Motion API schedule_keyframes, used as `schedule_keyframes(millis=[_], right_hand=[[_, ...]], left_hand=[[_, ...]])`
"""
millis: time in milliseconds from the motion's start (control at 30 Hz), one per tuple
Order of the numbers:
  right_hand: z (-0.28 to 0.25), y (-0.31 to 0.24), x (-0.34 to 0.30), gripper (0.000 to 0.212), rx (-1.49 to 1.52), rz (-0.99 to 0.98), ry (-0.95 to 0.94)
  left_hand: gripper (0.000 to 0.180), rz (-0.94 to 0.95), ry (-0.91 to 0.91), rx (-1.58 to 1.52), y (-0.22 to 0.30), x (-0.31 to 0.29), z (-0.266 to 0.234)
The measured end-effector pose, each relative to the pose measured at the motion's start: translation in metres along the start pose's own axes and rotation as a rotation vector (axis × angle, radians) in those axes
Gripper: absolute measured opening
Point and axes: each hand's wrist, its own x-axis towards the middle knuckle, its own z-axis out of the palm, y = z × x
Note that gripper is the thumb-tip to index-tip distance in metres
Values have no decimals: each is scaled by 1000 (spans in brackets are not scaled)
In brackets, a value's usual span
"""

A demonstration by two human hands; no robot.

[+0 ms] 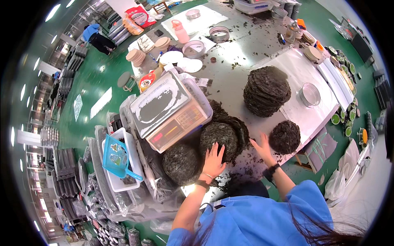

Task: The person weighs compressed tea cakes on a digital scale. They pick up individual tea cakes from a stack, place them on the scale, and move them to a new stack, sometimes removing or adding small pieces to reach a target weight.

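Observation:
My left hand (213, 162) lies with spread fingers on the near edge of a round, dark dried seaweed cake (218, 138). That cake rests against more dark round sheets (240, 131), which lean in an overlapping heap. My right hand (264, 149) is open, its fingers apart, between this heap and a separate dark round cake (285, 137) on the right. Whether its fingertips touch the heap I cannot tell. Left of my left hand sits another round cake (180, 164). A tall stack of dark round sheets (266, 91) stands farther off on the table.
A digital scale (176, 128) on a plastic tub stands left of the heap. Beyond it are white paper discs (190, 65), metal rings (219, 34) and a pink bottle (180, 32). Another metal ring (309, 94) sits at right. A blue dustpan (116, 158) lies in a white bin (123, 184).

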Motion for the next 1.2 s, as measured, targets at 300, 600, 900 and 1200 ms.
schedule_keyframes(millis=[300, 600, 900, 1200], right_hand=[[91, 2, 9, 59, 105, 236, -471], [64, -79, -31, 66, -176, -213, -93], [59, -160, -24, 67, -136, -631, -352], [79, -154, 8, 55, -502, -1102, -669]], left_hand=[[96, -203, 30, 29, 17, -13, -11], [57, -79, 188, -87, -29, -26, 5], [33, -547, 776, -390, -25, -59, -96], [57, -905, 1245, -1005, -72, -164, -75]])
